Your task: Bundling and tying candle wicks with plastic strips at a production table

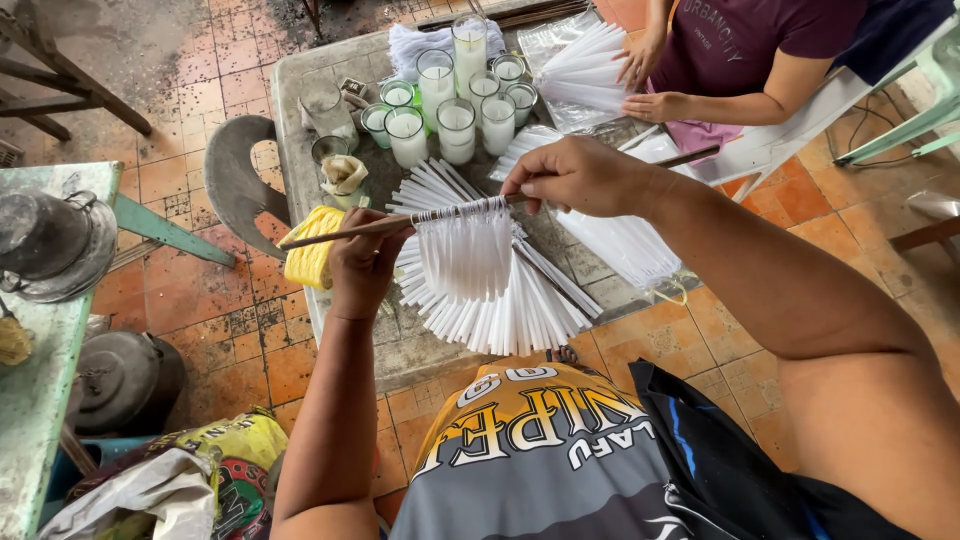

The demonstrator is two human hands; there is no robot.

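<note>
- Your left hand (362, 262) sits closest to you, its fingers (372, 235) curled tight around a thin brown stick (340, 232), gripping near the stick's left part.
- Your right hand (575, 175) pinches the same stick at its other end, fingers pressed together over it.
- Between your two hands the stick runs almost level, left to right, rising slightly toward the right hand; a row of white candles (465, 250) hangs from it by their wicks, straight down.
- Below the hanging row, more white candles lie fanned out (500, 315) on the grey surface (290, 90).
- Just left of your left hand rests a yellow bundle (308, 250).
- Farther out on the surface stand glass jars of white wax (455, 100), clustered together.
- Across the surface, another person's hands (640, 85) handle a clear bag of white candles (585, 70).
</note>
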